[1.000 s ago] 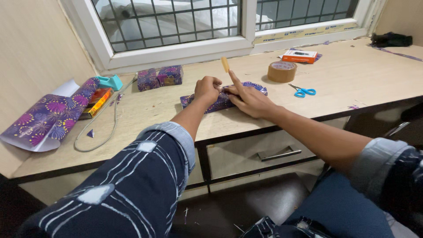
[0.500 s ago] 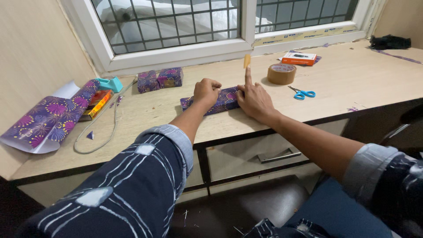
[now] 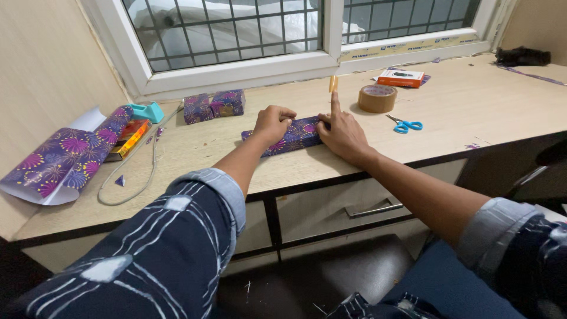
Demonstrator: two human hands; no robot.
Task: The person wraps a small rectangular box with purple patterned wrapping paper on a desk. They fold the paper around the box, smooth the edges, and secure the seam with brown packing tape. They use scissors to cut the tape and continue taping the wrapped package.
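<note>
A long flat box wrapped in purple paper with a firework pattern (image 3: pixel 289 135) is lying on the pale wooden desk (image 3: pixel 472 112), near its front edge. It is pressed down by the left hand (image 3: pixel 271 123), whose fingers are curled over the box's top. The right hand (image 3: pixel 344 134) is laid against the box's right end. Compared with one second ago, this hand has been drawn off the top to the end, and its forefinger has been raised upright with a short strip of brown tape (image 3: pixel 333 83) stuck on its tip. The end flap seems not yet taped. A brown tape roll (image 3: pixel 378 98) and blue-handled scissors (image 3: pixel 404 124) are lying to the right.
</note>
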